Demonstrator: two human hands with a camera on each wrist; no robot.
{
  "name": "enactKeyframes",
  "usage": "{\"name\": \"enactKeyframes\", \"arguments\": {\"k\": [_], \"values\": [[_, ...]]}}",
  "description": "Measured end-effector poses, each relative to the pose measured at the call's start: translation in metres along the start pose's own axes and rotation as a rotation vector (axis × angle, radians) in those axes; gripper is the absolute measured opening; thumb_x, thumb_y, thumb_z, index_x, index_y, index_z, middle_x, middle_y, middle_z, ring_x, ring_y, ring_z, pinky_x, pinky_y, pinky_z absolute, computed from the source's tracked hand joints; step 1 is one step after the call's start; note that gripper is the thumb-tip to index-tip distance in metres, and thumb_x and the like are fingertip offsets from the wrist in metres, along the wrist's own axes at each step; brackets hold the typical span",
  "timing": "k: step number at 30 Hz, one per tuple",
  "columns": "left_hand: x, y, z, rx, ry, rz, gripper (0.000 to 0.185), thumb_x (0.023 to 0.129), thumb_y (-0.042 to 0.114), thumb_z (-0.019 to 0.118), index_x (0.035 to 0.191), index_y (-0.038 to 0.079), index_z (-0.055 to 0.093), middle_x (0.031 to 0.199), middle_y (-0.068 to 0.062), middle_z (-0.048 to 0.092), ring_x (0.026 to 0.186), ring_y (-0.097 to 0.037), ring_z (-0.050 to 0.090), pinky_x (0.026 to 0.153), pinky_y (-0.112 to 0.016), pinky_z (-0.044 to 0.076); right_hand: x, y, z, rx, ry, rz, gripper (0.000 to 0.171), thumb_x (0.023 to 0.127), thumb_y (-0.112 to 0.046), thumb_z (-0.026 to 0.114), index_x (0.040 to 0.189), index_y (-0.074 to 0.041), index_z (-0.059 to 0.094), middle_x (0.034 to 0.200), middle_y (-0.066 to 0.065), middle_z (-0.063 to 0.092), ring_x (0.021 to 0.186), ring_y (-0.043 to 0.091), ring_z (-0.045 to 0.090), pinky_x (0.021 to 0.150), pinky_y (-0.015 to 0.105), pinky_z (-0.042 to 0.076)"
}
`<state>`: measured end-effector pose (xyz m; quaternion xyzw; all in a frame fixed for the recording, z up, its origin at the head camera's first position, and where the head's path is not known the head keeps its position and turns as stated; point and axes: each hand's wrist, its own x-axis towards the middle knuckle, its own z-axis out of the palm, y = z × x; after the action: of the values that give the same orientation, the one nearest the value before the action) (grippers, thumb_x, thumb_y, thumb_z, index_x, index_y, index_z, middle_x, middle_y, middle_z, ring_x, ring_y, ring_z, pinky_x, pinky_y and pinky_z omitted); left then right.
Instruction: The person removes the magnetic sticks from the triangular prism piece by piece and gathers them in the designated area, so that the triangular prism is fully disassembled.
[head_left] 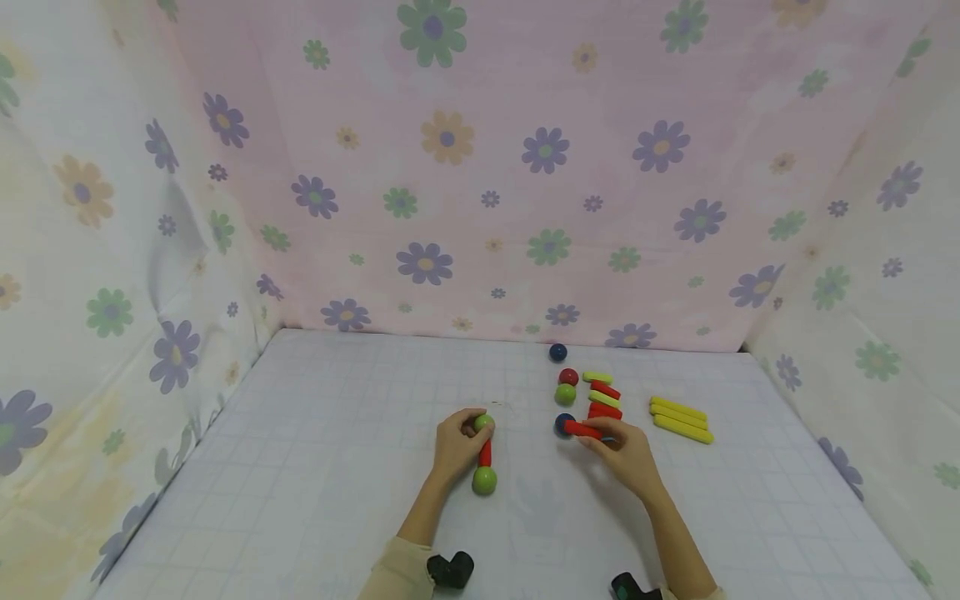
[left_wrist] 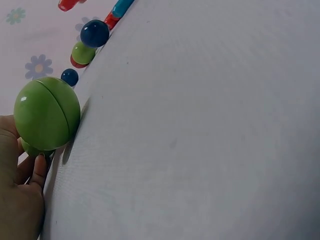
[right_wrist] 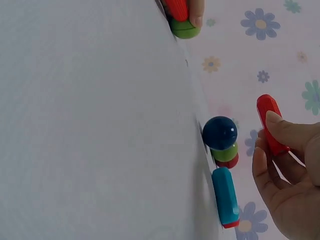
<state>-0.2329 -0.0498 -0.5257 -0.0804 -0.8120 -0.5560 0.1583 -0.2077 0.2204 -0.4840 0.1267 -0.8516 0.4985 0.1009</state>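
Note:
My left hand [head_left: 467, 433] grips the far green ball [head_left: 483, 422] of a small assembly: a short red stick [head_left: 485, 452] with another green ball [head_left: 484, 480] on its near end. That near ball [left_wrist: 47, 114] fills the left wrist view beside my left hand [left_wrist: 22, 200]. My right hand [head_left: 600, 442] pinches a red stick [head_left: 583, 428] whose far tip is close to a dark blue ball [head_left: 564, 423]. In the right wrist view my right hand [right_wrist: 265, 137] holds this red stick [right_wrist: 271, 124] just above the blue ball [right_wrist: 219, 133] and a teal stick [right_wrist: 225, 196].
Behind the right hand lie red and yellow-green sticks [head_left: 604, 398], a red ball [head_left: 568, 377], a green ball [head_left: 566, 394] and a far blue ball [head_left: 557, 352]. Three yellow sticks [head_left: 678, 417] lie to the right. Flowered cloth walls [head_left: 480, 183] enclose the white table [head_left: 315, 467].

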Motion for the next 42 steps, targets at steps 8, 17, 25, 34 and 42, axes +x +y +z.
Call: {"name": "enactKeyframes", "arguments": {"k": [8, 17, 25, 34, 42], "values": [[-0.001, 0.000, 0.000, 0.002, 0.007, -0.001, 0.025, 0.080, 0.009, 0.070, 0.102, -0.003, 0.068, 0.082, -0.008, 0.065, 0.065, -0.007, 0.051, 0.059, -0.018, 0.043, -0.010, 0.009, -0.013, -0.103, 0.049, 0.035, 0.025, 0.083, -0.011, 0.071, 0.106, -0.001, 0.066, 0.098, 0.009, 0.064, 0.085, 0.010, 0.052, 0.071, 0.017, 0.048], [-0.001, -0.002, 0.001, 0.008, 0.010, 0.013, 0.026, 0.080, 0.011, 0.071, 0.102, -0.003, 0.068, 0.082, -0.008, 0.064, 0.066, -0.009, 0.051, 0.058, -0.016, 0.041, -0.016, 0.020, -0.018, -0.191, 0.060, 0.028, 0.021, 0.081, -0.006, 0.071, 0.101, -0.002, 0.068, 0.094, 0.010, 0.065, 0.078, 0.009, 0.050, 0.067, 0.019, 0.046], [-0.001, -0.004, 0.002, 0.004, 0.016, 0.016, 0.026, 0.080, 0.010, 0.071, 0.101, -0.003, 0.068, 0.082, -0.008, 0.065, 0.066, -0.010, 0.052, 0.059, -0.016, 0.042, -0.018, 0.027, -0.021, -0.214, -0.032, 0.163, 0.024, 0.084, -0.012, 0.070, 0.105, 0.000, 0.067, 0.094, 0.009, 0.060, 0.080, 0.016, 0.049, 0.069, 0.022, 0.045], [-0.003, -0.003, 0.003, 0.013, 0.020, -0.004, 0.025, 0.080, 0.010, 0.071, 0.101, -0.002, 0.069, 0.081, -0.007, 0.064, 0.066, -0.009, 0.052, 0.059, -0.017, 0.042, -0.019, 0.028, -0.020, -0.204, -0.078, 0.269, 0.029, 0.084, -0.017, 0.071, 0.108, -0.001, 0.065, 0.096, 0.010, 0.058, 0.079, 0.018, 0.052, 0.068, 0.022, 0.045], [-0.003, -0.004, 0.003, 0.029, 0.016, -0.004, 0.025, 0.080, 0.010, 0.070, 0.102, -0.001, 0.069, 0.080, -0.005, 0.063, 0.066, -0.007, 0.050, 0.059, -0.018, 0.043, -0.018, 0.032, -0.016, -0.225, -0.022, 0.231, 0.022, 0.084, -0.014, 0.071, 0.101, -0.002, 0.066, 0.097, 0.010, 0.060, 0.081, 0.018, 0.053, 0.068, 0.020, 0.046]]}}
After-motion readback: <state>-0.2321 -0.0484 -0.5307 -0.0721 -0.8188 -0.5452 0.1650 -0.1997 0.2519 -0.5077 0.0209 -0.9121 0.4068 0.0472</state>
